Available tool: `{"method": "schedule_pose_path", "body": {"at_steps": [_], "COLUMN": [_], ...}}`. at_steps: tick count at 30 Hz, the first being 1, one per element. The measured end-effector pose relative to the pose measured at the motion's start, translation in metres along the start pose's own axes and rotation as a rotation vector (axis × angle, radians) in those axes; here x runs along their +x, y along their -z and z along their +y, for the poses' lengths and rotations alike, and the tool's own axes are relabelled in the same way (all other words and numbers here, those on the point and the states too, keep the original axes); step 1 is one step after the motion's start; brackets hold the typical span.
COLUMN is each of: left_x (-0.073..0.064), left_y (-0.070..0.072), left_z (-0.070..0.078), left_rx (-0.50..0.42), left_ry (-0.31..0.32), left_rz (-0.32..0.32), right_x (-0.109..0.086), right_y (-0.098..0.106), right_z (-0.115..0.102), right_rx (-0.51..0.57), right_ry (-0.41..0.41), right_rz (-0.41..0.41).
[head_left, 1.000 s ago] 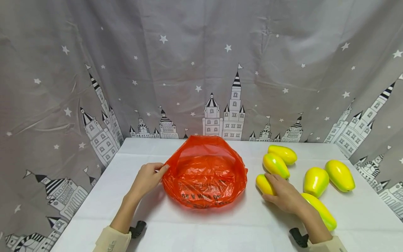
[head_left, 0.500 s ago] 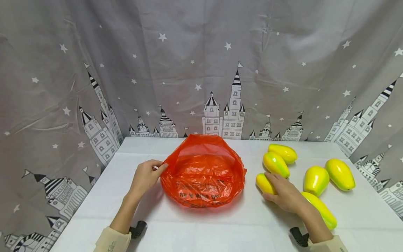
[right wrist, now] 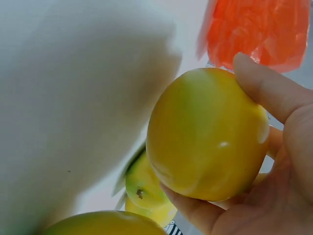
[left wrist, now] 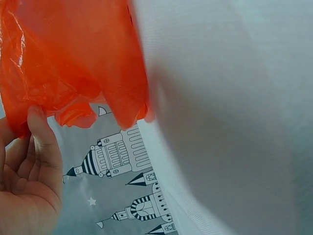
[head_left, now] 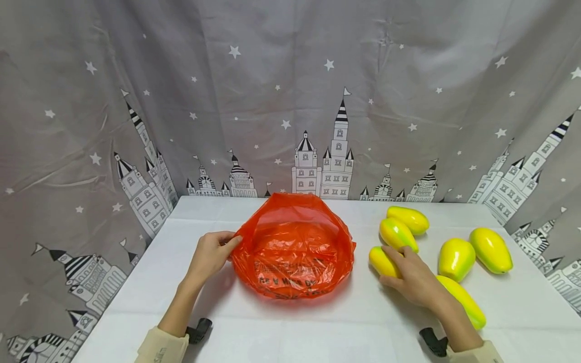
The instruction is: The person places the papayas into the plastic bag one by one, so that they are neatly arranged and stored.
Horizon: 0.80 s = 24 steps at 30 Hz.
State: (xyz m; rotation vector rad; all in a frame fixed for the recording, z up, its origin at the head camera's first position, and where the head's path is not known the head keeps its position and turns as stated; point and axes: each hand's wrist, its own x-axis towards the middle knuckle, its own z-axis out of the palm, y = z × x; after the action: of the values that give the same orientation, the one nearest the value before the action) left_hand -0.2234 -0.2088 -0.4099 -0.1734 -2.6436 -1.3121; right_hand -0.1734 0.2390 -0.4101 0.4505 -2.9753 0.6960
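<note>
A thin red plastic bag sits at the middle of the table, its mouth spread toward me and dark print on its near side. My left hand pinches the left edge of the bag between thumb and fingers, as the left wrist view shows at the bag's rim. To the right of the bag, my right hand grips a glossy yellow-green papaya. In the right wrist view the thumb and fingers wrap around this papaya from opposite sides.
Two papayas lie behind the right hand, one farther papaya and one nearer papaya. Three others are on the right: a blunt papaya, an outer papaya and a papaya beside my forearm. A grey castle-print curtain surrounds the white-covered table.
The left hand and the bag's edge have shifted slightly to the left, and the print on the bag has creased differently. My right hand stays around the same papaya, almost still.
</note>
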Motion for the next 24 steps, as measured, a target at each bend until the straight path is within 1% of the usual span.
{"method": "schedule_pose_path", "body": {"at_steps": [4, 7, 11, 14, 21, 24], "left_x": [0.001, 0.0, -0.001, 0.0, 0.002, 0.002], "left_y": [0.0, 0.0, 0.001, 0.0, -0.002, -0.002], "left_z": [0.0, 0.001, 0.002, 0.002, 0.002, 0.002], "left_rx": [-0.01, -0.01, -0.003, -0.003, -0.017, -0.019], "left_ry": [0.008, 0.015, 0.015, 0.013, 0.012, 0.014], "left_rz": [-0.009, -0.016, -0.023, -0.025, -0.028, -0.028], "right_x": [0.0, 0.001, 0.004, 0.007, 0.016, 0.022], "right_y": [0.004, 0.006, 0.009, 0.011, 0.018, 0.021], "right_z": [-0.003, -0.006, -0.012, -0.018, -0.04, -0.053], "right_rx": [0.014, 0.01, -0.003, -0.005, 0.044, 0.076], "right_ry": [0.017, 0.06, 0.131, 0.16, 0.224, 0.228], "right_rz": [0.031, 0.069, 0.146, 0.184, 0.21, 0.206]}}
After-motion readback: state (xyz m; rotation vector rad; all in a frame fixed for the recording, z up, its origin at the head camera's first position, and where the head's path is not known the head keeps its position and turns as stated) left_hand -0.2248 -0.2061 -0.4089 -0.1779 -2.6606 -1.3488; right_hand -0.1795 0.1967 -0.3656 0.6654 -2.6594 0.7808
